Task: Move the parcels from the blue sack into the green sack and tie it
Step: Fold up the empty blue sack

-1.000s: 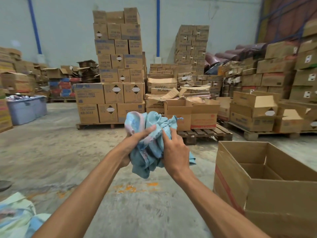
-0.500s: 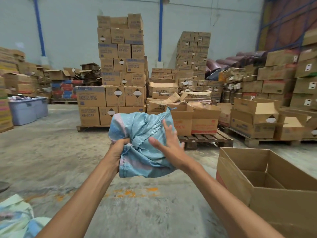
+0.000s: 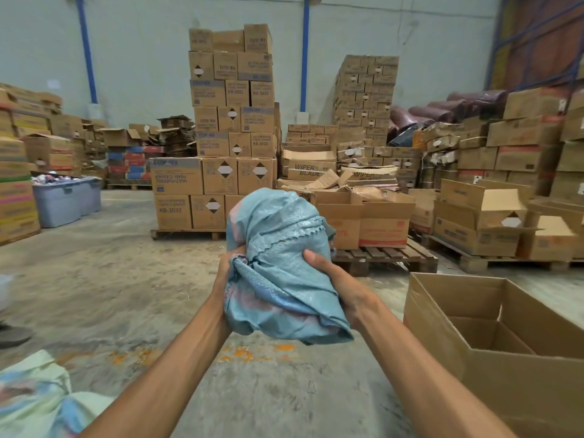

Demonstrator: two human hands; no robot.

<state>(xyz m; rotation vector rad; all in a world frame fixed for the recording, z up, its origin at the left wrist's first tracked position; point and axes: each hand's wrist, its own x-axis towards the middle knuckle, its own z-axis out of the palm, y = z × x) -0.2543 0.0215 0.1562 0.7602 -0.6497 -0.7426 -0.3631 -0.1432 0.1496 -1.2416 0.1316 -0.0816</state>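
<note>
Head view: blue sack [image 3: 278, 267] between left hand [image 3: 225, 275] and right hand [image 3: 336, 287]

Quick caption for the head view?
Left hand and right hand hold the bunched blue sack; open cardboard box at right.

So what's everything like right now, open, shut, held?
Crumpled blue woven sack: bunched up, held by both hands.
Left hand: grips the sack's twisted end.
Right hand: grips the sack's side.
Big brown cardboard box: open, looks empty.
Pale green sack: lying on the floor.
Grey plastic tub: open, filled.
</note>
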